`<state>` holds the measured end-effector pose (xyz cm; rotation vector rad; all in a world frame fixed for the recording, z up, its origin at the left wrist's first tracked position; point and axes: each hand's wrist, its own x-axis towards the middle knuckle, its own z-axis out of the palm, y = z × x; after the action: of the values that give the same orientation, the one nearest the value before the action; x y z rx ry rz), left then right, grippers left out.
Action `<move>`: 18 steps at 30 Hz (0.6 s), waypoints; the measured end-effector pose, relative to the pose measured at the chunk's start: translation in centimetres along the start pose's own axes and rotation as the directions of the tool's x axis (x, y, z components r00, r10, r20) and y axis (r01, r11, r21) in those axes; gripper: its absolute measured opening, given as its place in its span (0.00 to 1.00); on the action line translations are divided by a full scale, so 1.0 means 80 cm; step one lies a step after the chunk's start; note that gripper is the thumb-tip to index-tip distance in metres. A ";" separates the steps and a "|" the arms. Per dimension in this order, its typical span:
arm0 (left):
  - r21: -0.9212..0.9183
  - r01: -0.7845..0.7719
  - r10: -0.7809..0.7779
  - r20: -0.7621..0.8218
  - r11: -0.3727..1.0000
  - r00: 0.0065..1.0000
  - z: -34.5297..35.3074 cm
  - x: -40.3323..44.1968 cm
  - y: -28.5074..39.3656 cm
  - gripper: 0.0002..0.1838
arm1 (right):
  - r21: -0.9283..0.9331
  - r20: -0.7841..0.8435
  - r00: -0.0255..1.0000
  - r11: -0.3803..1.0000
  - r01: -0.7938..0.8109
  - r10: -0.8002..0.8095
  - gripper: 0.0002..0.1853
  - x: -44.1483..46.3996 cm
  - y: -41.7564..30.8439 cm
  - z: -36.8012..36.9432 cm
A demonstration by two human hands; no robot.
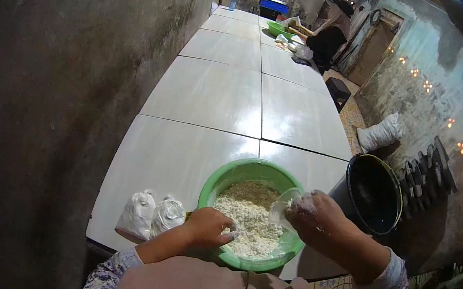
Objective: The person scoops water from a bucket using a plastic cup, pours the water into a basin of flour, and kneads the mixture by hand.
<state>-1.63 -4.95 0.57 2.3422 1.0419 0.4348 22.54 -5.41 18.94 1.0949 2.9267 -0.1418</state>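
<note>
A green plastic basin (pixel 217 181) stands at the near end of the table, holding white, crumbly flour (pixel 252 225) with a wetter brownish patch on its far side. My right hand (pixel 313 216), dusted with flour, grips a clear plastic cup (pixel 281 209) over the basin's right part. At the left rim, my left hand (pixel 210 228) reaches over the edge, loosely curled, thumb apart from the fingers and white powder on the tips. It holds nothing that I can see. Just left of it stand two white plastic bags (pixel 138 213), apparently of powder.
A dark bucket (pixel 374 193) stands right of the table (pixel 203 92). Farther along are a white sack (pixel 380 132) and a black stool (pixel 338 91). At the far end, a person (pixel 328 39) is beside another green basin (pixel 278 30). A wall (pixel 83 92) borders the left.
</note>
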 end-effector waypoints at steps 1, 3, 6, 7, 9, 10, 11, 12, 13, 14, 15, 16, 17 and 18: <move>-0.002 0.001 -0.001 -0.002 1.000 1.000 -0.001 0.000 0.000 0.18 | 0.086 0.002 1.000 0.996 0.002 -0.002 0.03 -0.002 -0.002 -0.006; -0.007 -0.003 0.003 0.001 1.000 1.000 -0.001 0.000 0.001 0.19 | -0.029 0.023 0.999 0.999 0.028 -0.027 0.03 -0.009 0.009 0.001; 0.003 -0.020 0.020 -0.023 1.000 1.000 0.002 -0.001 -0.001 0.19 | -0.084 0.116 0.993 0.996 0.024 -0.014 0.03 -0.016 0.014 -0.003; 0.003 -0.020 0.020 -0.020 1.000 1.000 0.001 -0.001 -0.001 0.19 | -0.136 0.114 0.993 0.990 0.040 -0.025 0.03 -0.018 0.013 -0.004; -0.030 0.010 -0.010 0.001 0.999 1.000 0.000 0.000 0.001 0.19 | 0.354 0.192 0.873 0.798 -0.488 0.448 0.04 -0.019 0.000 -0.012; -0.030 0.009 -0.009 0.002 1.000 1.000 -0.001 0.001 0.001 0.19 | 0.354 0.192 0.873 0.798 -0.488 0.448 0.04 -0.020 0.003 -0.010; -0.025 -0.008 0.008 -0.009 1.000 1.000 -0.002 0.001 0.001 0.19 | 0.182 0.119 0.949 0.933 -0.310 0.292 0.03 -0.022 0.007 -0.004; -0.021 -0.026 0.026 -0.016 0.999 1.000 -0.001 0.000 0.001 0.19 | -0.008 0.079 0.990 0.994 -0.113 0.114 0.04 -0.024 0.009 0.001; -0.019 -0.028 0.028 -0.012 0.999 1.000 0.000 -0.001 0.000 0.19 | -0.005 0.077 0.990 0.993 -0.117 0.117 0.04 -0.026 0.009 -0.007; -0.006 -0.039 0.039 -0.033 0.999 0.999 0.002 -0.001 -0.002 0.19 | -0.002 0.015 0.991 0.991 -0.135 0.135 0.04 -0.027 0.008 -0.022; 0.006 -0.050 0.050 -0.056 0.999 0.997 0.003 0.000 -0.002 0.19 | 0.000 -0.047 0.987 0.988 -0.152 0.152 0.05 -0.030 0.009 -0.033; 0.006 -0.055 0.055 -0.054 0.998 0.997 0.000 0.000 0.000 0.19 | -0.001 -0.048 0.986 0.988 -0.157 0.157 0.05 -0.038 0.013 -0.038; 0.016 0.004 -0.004 0.013 1.000 1.000 -0.005 0.000 0.005 0.18 | 0.046 -0.163 0.970 0.983 -0.176 0.181 0.05 -0.051 0.022 -0.043; 0.027 0.059 -0.061 0.078 0.998 0.995 -0.009 0.001 0.009 0.17 | 0.092 -0.274 0.939 0.977 -0.192 0.210 0.06 -0.065 0.032 -0.048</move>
<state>-1.52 -5.07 1.58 2.3233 1.0826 0.3054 28.22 -6.55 22.80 1.5356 3.0422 -0.0815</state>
